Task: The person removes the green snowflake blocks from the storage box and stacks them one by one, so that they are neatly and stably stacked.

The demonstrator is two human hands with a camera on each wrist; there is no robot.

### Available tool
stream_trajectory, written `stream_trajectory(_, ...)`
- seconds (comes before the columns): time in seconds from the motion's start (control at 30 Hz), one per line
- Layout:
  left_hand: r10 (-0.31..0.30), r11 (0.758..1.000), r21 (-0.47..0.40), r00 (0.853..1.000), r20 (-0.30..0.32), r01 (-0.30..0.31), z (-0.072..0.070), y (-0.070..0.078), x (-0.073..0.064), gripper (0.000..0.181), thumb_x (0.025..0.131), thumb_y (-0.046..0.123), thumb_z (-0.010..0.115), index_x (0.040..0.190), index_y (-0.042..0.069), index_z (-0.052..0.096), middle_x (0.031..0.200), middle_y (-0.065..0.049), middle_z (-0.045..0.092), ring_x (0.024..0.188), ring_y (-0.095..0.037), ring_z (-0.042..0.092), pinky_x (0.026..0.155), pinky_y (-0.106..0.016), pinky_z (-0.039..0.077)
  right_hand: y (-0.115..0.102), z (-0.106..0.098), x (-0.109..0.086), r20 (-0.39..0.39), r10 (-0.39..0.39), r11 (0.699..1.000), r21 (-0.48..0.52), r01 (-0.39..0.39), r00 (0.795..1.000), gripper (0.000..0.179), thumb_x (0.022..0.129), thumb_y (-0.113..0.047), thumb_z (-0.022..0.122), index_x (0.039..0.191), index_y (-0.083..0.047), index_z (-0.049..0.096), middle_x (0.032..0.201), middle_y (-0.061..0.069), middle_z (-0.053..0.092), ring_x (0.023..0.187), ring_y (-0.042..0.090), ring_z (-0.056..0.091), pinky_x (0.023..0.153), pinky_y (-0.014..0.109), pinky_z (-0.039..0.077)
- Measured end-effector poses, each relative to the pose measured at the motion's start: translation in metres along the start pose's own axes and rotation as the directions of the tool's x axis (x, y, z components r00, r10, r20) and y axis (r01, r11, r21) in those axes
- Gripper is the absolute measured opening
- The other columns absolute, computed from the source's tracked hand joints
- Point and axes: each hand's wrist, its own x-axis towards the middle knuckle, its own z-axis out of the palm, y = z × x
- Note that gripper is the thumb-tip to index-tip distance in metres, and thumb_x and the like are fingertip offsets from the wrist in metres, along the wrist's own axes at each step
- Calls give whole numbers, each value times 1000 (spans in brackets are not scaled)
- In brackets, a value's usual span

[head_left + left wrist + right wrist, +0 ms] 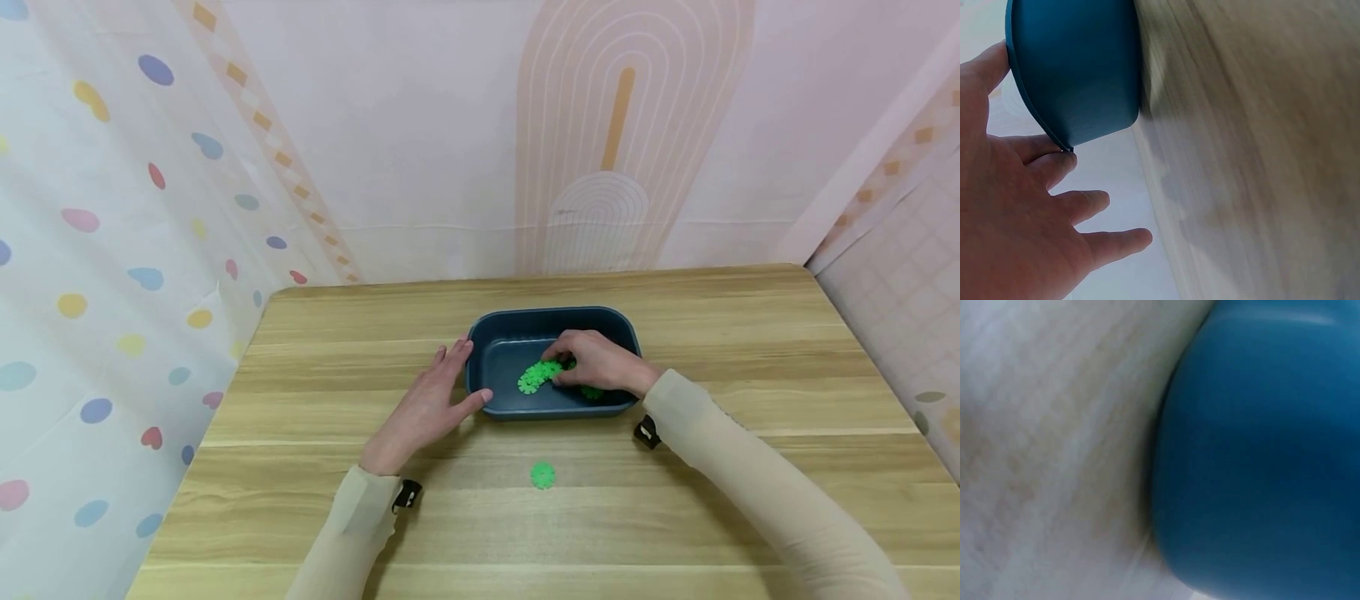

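Observation:
A dark blue rectangular tub [502, 412] stands on the wooden table. Inside it lie several bright green notched discs [531, 379], like snowflake building discs, in an overlapping row, with more partly hidden under the right hand. My left hand [427, 408] is spread at the tub's left end, its thumb and fingertips touching the rim; the left wrist view shows the fingers [1116, 247] mostly straight. Reaching in over the right end, my right hand [600, 364] has curled fingers and pinches green discs between thumb and fingertips. The right wrist view shows just the tub's outer wall [1260, 456].
One loose green disc [543, 475] lies flat on the table in front of the tub. The wooden table [337, 358] extends to both sides. Patterned cloth [420, 125] hangs behind it, and a dotted cloth [112, 333] hangs at the left.

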Motion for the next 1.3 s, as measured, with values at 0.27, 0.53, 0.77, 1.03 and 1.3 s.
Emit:
stream_trajectory(0.27, -4, 1000, -4, 1000, 5, 5, -2, -1, 1, 85, 103, 53, 58, 166, 10, 20, 172, -7, 16, 158, -39, 11, 122, -63, 20, -4, -4, -3, -54, -19, 1000, 24, 21, 998, 35, 96, -19, 77, 128, -6, 73, 118, 5, 67, 102, 20, 62, 89, 37, 55)
stream_trajectory(0.53, -6, 1000, -6, 1000, 3, 6, -3, -2, 2, 85, 103, 53, 58, 166, 10, 21, 172, -7, 16, 157, -39, 12, 122, -63, 21, -12, -9, -9, -104, -53, 998, 39, 57, 993, 37, 96, -21, 77, 128, -3, 73, 120, 6, 68, 103, 24, 63, 86, 38, 55)
stream_trajectory(0.77, -2, 1000, -5, 1000, -1, 2, -3, -3, 2, 85, 103, 53, 58, 166, 10, 21, 172, -7, 17, 158, -39, 11, 122, -63, 21, -17, -14, -17, -175, -75, 993, 75, 89, 982, 37, 94, -22, 79, 126, -5, 74, 119, 6, 68, 103, 29, 63, 83, 39, 55)
stream_trajectory(1.03, -2, 1000, -8, 1000, -3, 2, -3, -3, 2, 85, 103, 53, 58, 166, 10, 21, 172, -8, 17, 158, -38, 11, 122, -62, 20, -21, -16, -25, -208, -76, 986, 129, 105, 975, 38, 94, -22, 79, 127, -5, 74, 119, 6, 66, 105, 33, 61, 85, 50, 54)
stream_trajectory(1.3, -2, 1000, 1, 1000, -7, 2, -2, -3, 1, 84, 103, 53, 58, 166, 10, 21, 172, -8, 17, 158, -38, 11, 122, -62, 21, -28, -14, -33, -228, -48, 985, 148, 83, 973, 39, 95, -25, 79, 129, -7, 73, 122, 5, 67, 109, 32, 61, 90, 53, 54)
